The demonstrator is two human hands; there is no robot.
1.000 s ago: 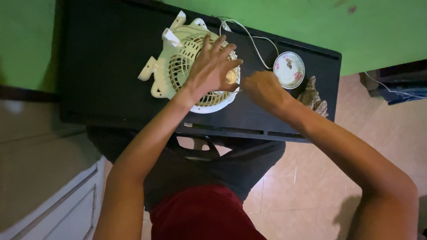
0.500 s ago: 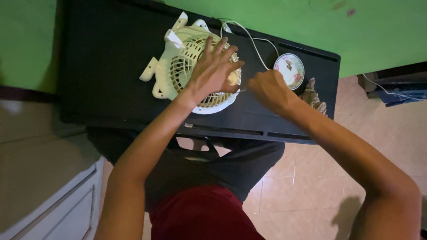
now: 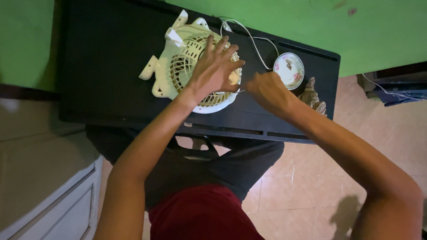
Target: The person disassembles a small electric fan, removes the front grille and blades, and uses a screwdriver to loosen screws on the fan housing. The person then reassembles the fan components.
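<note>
A cream plastic fan housing with a slotted round grille is lying flat near the middle of the black rectangular table, toward its far edge. The left hand is resting on the grille, fingers spread wide and palm pressing down, gripping nothing, its forearm reaching up from the near edge. A thin white cord is trailing from the housing along the far edge. The right hand is sitting just beside the grille's right rim, fingers curled tight around a thin tool too small to make out, wrist bent inward. A small round floral saucer is sitting near the table's right end.
</note>
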